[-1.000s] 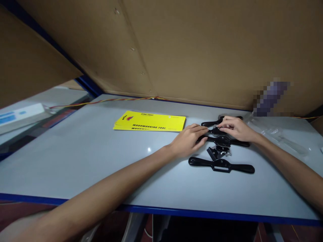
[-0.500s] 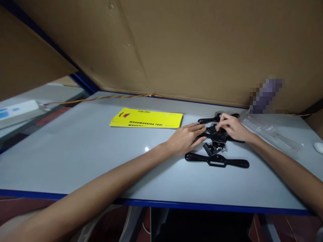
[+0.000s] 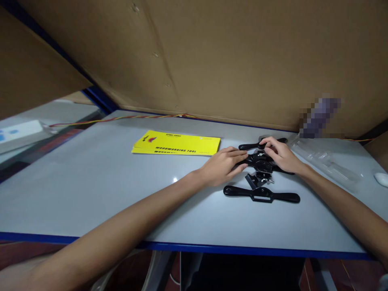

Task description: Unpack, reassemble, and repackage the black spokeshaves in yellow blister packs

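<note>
Three black spokeshaves lie one behind another on the grey table. My left hand [image 3: 226,163] rests over the left handle of the middle spokeshave [image 3: 263,165], its thumb on the near side and its straight fingers on the far side. Over the right part of the far spokeshave [image 3: 250,146] is my right hand [image 3: 280,153], its index finger and thumb slightly apart. Whether those fingertips touch the tool is unclear. Closest to me lies the near spokeshave [image 3: 262,194], with an open slot in its middle. Just behind it sit a loose dark blade plate and small metal parts [image 3: 259,180].
Yellow printed cards [image 3: 178,143] are stacked left of my hands. Clear plastic packaging [image 3: 330,163] lies at the right, near a white object [image 3: 381,179]. A twisted cable [image 3: 145,116] follows the back edge below a brown board [image 3: 230,60]. A blue edge [image 3: 212,247] borders the table's front.
My right hand has shifted slightly away from me, from the middle spokeshave's small parts toward the far spokeshave, and its finger and thumb have parted. My left hand stays in place.
</note>
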{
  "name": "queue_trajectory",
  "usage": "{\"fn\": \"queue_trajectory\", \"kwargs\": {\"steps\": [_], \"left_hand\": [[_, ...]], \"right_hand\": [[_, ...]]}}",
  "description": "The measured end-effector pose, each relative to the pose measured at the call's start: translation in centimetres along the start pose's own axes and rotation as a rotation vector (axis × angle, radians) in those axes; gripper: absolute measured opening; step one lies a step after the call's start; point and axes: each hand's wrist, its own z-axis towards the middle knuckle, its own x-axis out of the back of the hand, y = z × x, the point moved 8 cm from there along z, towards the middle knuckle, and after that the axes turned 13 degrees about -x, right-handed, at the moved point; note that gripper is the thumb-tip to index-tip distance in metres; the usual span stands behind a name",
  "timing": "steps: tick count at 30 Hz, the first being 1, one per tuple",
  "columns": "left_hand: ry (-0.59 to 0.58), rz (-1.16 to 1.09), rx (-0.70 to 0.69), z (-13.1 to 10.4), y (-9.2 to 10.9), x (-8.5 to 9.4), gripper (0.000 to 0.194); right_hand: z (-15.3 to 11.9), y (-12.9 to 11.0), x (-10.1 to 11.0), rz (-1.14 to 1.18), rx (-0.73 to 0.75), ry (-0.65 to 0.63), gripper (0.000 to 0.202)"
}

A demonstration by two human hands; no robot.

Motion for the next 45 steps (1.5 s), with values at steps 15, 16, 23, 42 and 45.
{"fn": "queue_trajectory", "kwargs": {"steps": [15, 16, 23, 42, 45], "left_hand": [[-0.027, -0.006, -0.01, -0.5, -0.1, -0.5, 0.058], [-0.024, -0.008, -0.01, -0.5, -0.2, -0.5, 0.058], [-0.026, 0.006, 0.005, -0.7, -0.4, -0.8, 0.058], [-0.04, 0.018, -0.029, -0.7, -0.2, -0.7, 0.056], [-0.026, -0.005, -0.037, -0.7, -0.2, -0.6, 0.054]], "right_hand": [[0.2, 0.1, -1.1, -0.143, -0.119, 0.028, 0.02], [0.2, 0.2, -1.1, -0.125, -0.12, 0.023, 0.019], [0.3, 0.6, -0.8, 0.021, -0.126, 0.008, 0.024], [0.9, 1.1, -1.3, -0.02, -0.159, -0.026, 0.028], [0.9, 1.2, -1.3, 0.082, -0.137, -0.128, 0.025]]}}
